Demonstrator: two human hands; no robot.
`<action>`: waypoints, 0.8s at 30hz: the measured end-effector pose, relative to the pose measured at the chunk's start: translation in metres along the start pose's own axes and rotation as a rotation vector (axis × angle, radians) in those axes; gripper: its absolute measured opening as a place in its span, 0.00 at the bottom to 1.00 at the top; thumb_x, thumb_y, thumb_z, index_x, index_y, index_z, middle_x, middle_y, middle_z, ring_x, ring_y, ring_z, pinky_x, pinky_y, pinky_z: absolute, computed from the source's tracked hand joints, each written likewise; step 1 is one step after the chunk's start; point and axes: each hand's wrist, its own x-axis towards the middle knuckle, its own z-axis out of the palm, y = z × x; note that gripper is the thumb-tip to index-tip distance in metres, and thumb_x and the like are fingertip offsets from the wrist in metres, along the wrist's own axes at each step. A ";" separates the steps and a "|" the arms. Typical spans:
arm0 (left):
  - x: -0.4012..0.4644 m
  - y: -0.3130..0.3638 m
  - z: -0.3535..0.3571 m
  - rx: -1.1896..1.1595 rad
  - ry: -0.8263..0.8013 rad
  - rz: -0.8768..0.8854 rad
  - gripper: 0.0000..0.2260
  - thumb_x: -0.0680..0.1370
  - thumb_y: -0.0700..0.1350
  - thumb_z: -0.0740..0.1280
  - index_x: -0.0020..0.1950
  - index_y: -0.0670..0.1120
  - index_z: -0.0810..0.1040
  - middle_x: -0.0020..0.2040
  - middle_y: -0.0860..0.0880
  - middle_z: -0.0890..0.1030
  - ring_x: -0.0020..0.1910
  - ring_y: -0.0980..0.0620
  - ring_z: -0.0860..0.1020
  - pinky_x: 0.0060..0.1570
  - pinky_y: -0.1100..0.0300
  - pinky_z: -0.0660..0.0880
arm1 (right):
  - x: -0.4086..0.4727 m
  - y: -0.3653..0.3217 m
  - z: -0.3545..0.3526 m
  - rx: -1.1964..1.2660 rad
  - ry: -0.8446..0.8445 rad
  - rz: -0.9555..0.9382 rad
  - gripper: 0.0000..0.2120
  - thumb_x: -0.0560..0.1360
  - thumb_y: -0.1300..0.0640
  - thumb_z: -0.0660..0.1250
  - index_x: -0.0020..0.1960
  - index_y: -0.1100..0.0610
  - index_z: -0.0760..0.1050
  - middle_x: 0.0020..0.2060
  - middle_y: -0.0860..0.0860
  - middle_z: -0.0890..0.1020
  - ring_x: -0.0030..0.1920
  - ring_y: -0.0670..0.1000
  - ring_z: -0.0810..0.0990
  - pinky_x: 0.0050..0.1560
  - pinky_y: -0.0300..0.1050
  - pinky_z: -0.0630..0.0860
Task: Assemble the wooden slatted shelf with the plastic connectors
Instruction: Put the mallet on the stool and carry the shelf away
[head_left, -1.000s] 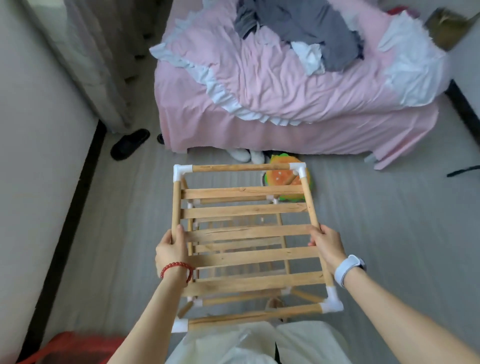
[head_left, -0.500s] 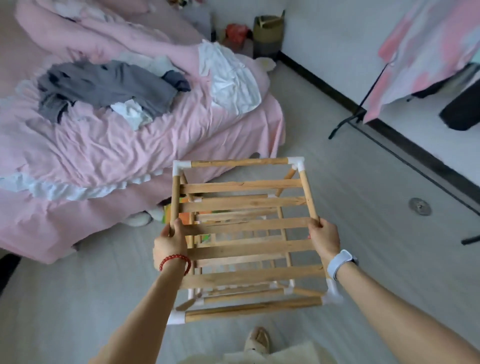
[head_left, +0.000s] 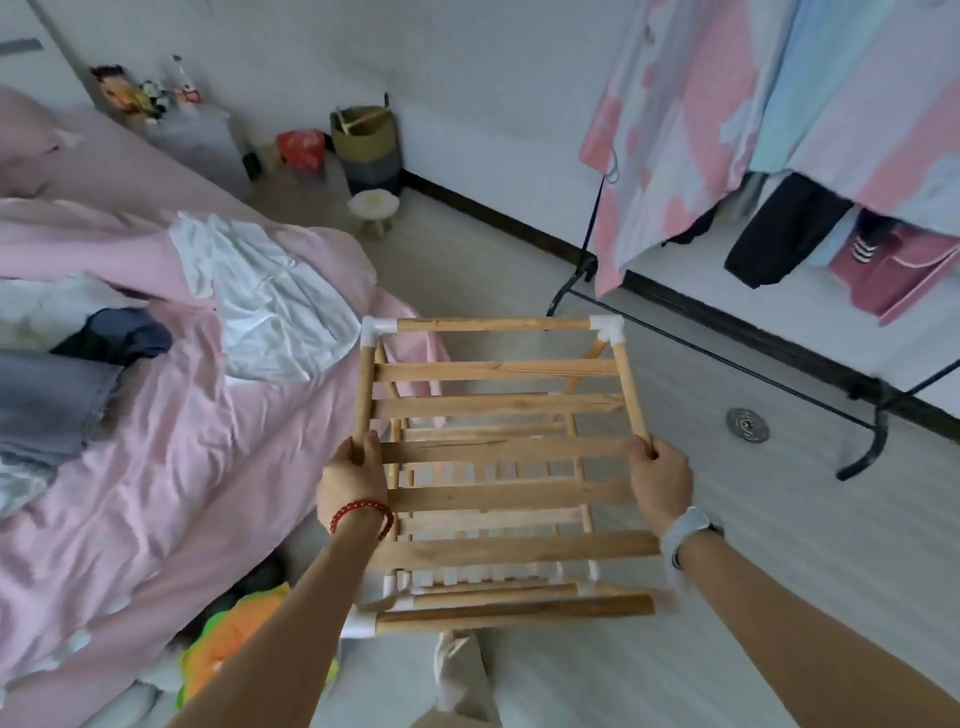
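Bed (head_left: 156, 441) crowds left; clothes rack (head_left: 727, 364) right; bare floor (head_left: 493, 270) between.

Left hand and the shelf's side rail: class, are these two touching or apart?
Touching. The head view shows the left hand with its fingers curled round the left side rail of the wooden shelf, with no gap between them.

The wooden slatted shelf (head_left: 498, 452) is held off the floor, top tier facing up, approx. level, centre of the scene between the bed at left and the clothes rack at right. Top tier: round-dowel frame w/ five flat slats across; white plastic connectors (head_left: 378, 330) at far-left, far-right and near-left corners, near-right corner blurred. A 2nd slatted tier shows through the gaps below, joined by dowel legs.
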 end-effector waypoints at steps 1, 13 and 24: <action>0.017 0.011 0.012 0.011 -0.003 0.034 0.15 0.80 0.52 0.59 0.43 0.42 0.76 0.38 0.44 0.76 0.40 0.45 0.74 0.39 0.56 0.65 | 0.017 -0.006 0.005 -0.002 0.017 0.000 0.14 0.79 0.56 0.60 0.44 0.67 0.76 0.34 0.62 0.75 0.34 0.59 0.72 0.33 0.45 0.64; 0.230 0.212 0.166 0.139 -0.144 0.212 0.16 0.82 0.46 0.56 0.52 0.36 0.78 0.47 0.36 0.78 0.44 0.42 0.73 0.43 0.55 0.67 | 0.271 -0.125 0.048 -0.167 0.142 -0.019 0.12 0.81 0.58 0.55 0.41 0.59 0.71 0.31 0.53 0.74 0.31 0.51 0.70 0.29 0.41 0.61; 0.411 0.379 0.291 0.276 -0.073 0.174 0.16 0.82 0.47 0.54 0.54 0.36 0.74 0.55 0.38 0.72 0.48 0.38 0.76 0.50 0.51 0.71 | 0.563 -0.216 0.143 -0.170 0.000 -0.094 0.10 0.79 0.62 0.55 0.57 0.59 0.71 0.44 0.61 0.76 0.36 0.57 0.75 0.35 0.43 0.70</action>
